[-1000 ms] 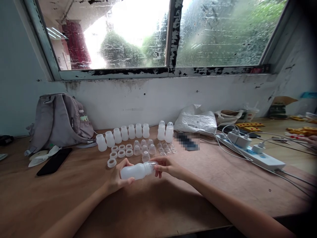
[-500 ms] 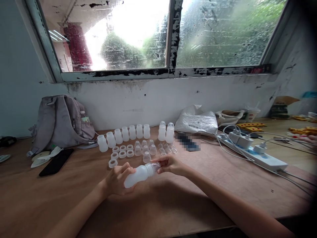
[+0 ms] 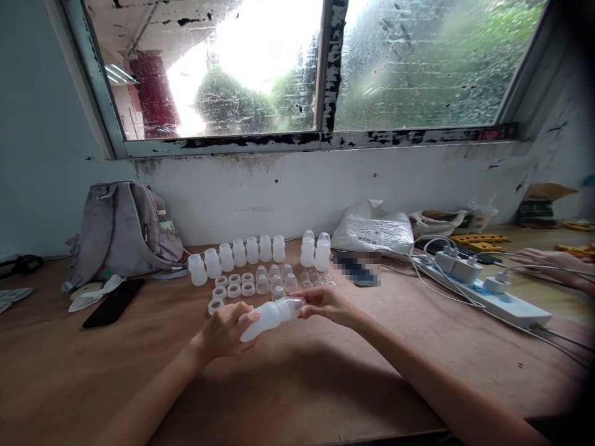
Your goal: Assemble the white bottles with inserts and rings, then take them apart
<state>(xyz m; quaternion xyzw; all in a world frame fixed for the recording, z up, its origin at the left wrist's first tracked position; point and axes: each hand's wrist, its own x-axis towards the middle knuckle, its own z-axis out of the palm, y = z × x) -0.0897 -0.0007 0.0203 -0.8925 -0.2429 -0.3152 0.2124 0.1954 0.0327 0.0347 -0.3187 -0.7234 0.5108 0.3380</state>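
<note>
A frosted white baby bottle (image 3: 264,319) lies tilted in the air above the table, its top toward the right. My left hand (image 3: 225,329) is wrapped round the bottle's body. At the other end, the fingers of my right hand (image 3: 328,306) close on the clear cap (image 3: 294,306) that covers the bottle's top. Just behind the bottle stand several clear caps (image 3: 263,283). White screw rings (image 3: 233,290) lie in rows to their left, and thin flat rings (image 3: 327,277) to their right.
Open bottle bodies (image 3: 225,257) stand in a row at the back; two capped bottles (image 3: 307,249) are right of them. A black phone (image 3: 114,303) and a backpack (image 3: 125,229) are on the left. Rightward lie a power strip (image 3: 502,303) with cables and another person's hand (image 3: 553,261).
The view has shifted slightly. My hands still hold the bottle and cap, with the bottle a little higher. The other person's hand has come further into view at the right.
</note>
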